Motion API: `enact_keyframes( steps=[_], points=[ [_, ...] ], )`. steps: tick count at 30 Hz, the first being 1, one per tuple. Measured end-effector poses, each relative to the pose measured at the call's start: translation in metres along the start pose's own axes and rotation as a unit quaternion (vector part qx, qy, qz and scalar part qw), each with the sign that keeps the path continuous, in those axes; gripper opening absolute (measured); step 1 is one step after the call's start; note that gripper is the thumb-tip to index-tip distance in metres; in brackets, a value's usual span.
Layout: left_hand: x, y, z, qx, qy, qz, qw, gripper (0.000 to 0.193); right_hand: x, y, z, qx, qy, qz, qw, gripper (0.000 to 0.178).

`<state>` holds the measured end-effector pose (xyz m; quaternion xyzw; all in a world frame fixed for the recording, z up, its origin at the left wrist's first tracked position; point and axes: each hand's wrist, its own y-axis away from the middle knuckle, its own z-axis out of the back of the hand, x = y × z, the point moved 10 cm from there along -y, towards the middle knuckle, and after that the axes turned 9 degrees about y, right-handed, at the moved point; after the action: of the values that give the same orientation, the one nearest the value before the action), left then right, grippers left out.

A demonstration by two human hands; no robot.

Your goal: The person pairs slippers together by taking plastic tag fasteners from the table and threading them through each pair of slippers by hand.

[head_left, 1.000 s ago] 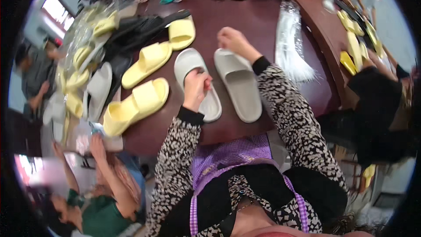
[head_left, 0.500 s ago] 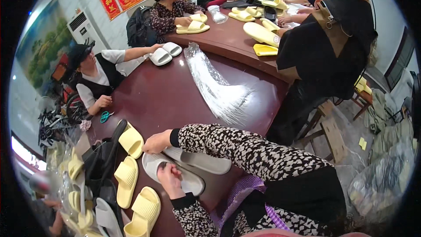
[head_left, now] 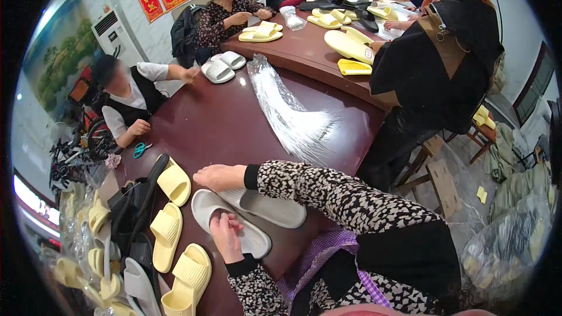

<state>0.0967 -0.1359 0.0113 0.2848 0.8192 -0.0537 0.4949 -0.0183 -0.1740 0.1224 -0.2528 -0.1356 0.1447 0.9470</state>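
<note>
A pair of grey slippers lies side by side on the dark red table before me. My left hand [head_left: 227, 235] is over the nearer grey slipper [head_left: 250, 241], its fingers curled at the foot opening behind the strap. My right hand [head_left: 220, 178] is just above the toe end of the pair, fingers bent together, and its wrist crosses the farther grey slipper [head_left: 274, 209]. What either hand pinches, if anything, is too small to make out. Yellow slippers [head_left: 168, 237] lie just left of the pair.
A bundle of thin clear plastic strips [head_left: 290, 114] lies mid-table. Teal scissors [head_left: 140, 150] and a light grey pair of slippers [head_left: 218, 71] are near a seated co-worker [head_left: 132, 96]. Black slippers [head_left: 137, 205] and bagged ones crowd the left edge. Others handle slippers at the far table [head_left: 304, 47].
My right hand has come off the grey slipper's toe and shifted slightly up and right. My left hand stays almost in place. The seated co-worker has let go of the light grey slippers.
</note>
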Motion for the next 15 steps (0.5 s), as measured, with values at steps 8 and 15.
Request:
enact_keyframes(
  steps=[8, 15],
  points=[
    [-0.109, 0.043, -0.074, 0.051, -0.352, -0.475, 0.805, 0.017, 0.016, 0.042, 0.049, -0.103, -0.061, 0.014, 0.993, 0.012],
    [-0.061, -0.031, -0.074, 0.120, -0.231, -0.121, 0.958, 0.014, 0.026, 0.073, 0.062, -0.191, -0.143, -0.027, 0.971, 0.014]
  ],
)
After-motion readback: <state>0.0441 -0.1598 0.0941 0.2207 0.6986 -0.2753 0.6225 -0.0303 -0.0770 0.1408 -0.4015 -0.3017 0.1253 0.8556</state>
